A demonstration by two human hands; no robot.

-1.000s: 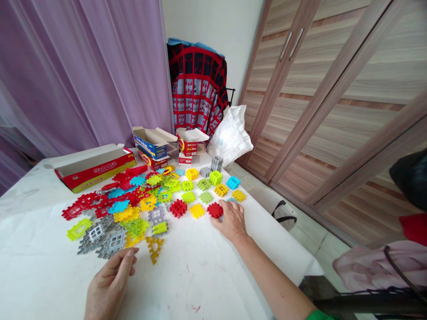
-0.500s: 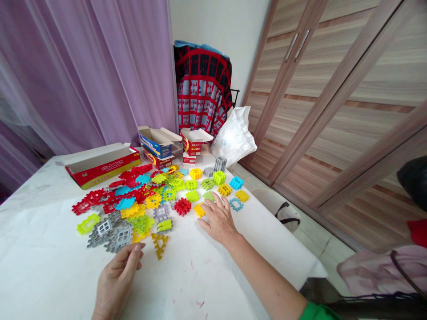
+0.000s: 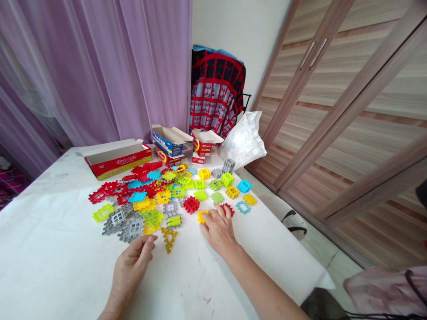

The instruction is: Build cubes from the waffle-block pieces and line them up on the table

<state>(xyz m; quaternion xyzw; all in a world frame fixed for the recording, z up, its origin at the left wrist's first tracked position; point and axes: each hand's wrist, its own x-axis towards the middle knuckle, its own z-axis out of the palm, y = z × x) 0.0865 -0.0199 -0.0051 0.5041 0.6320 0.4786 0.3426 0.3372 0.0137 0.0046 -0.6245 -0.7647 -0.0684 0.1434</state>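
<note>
Palm down over the table's right part, my right hand has its fingers apart, their tips at a small yellow notched piece. Part of a red piece shows just beyond those fingers. Closed with the thumb against curled fingers, my left hand rests near the front, and nothing shows in it. A dark yellow triangular piece lies to its right. Left of my right hand are a red block and a grey and green piece. A mixed heap of notched plastic pieces spreads across the left.
Behind the heap stand an open red box, a blue box and small red boxes. Several cubes, one a blue cube, and flat pieces lie near the right table edge. A white plastic bag is at the back.
The view has shifted, so the table's contents appear farther right. My right hand has moved slightly left and nearer over the yellow piece, uncovering part of the red piece. My left hand remains closed.
</note>
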